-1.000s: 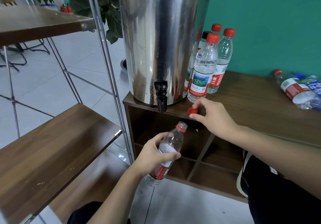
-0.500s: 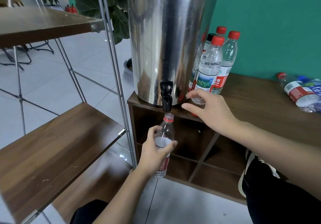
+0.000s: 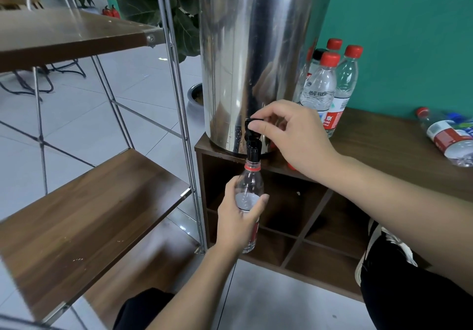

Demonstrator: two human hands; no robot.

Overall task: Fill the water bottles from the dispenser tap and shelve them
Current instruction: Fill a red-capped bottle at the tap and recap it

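Head view. Your left hand (image 3: pixel 239 217) is wrapped around the middle of an uncapped clear bottle (image 3: pixel 249 189), thumb on one side and fingers on the other over the label. You hold the bottle upright in front of the open cubby cabinet (image 3: pixel 314 230), off any surface, with its mouth and red neck ring directly under the black tap (image 3: pixel 253 143) and touching or almost touching the spout; which of the two cannot be told. No stream of water can be made out inside the bottle.

Your right hand (image 3: pixel 294 135) is at the tap handle, thumb and forefinger pinched on the black lever at its top, the other fingers curled behind. The forearm crosses over the cabinet's top edge.

The tap projects from the base of a tall steel dispenser (image 3: pixel 256 56), which stands on the left end of the cabinet top. Just beside the dispenser on its right, a group of capped bottles (image 3: pixel 330 84) stands upright against the green wall (image 3: pixel 409 35); most caps are red, one is black. Well apart from them, at the far right of the cabinet top, more bottles (image 3: pixel 450 137) lie on their sides.

A small red object, partly hidden by your right wrist, sits at the front edge of the cabinet top; what it is cannot be confirmed.

To the left stands a metal-framed shelf unit (image 3: pixel 84 214) with wooden boards at two visible levels. A leafy plant (image 3: pixel 158 9) is behind it.
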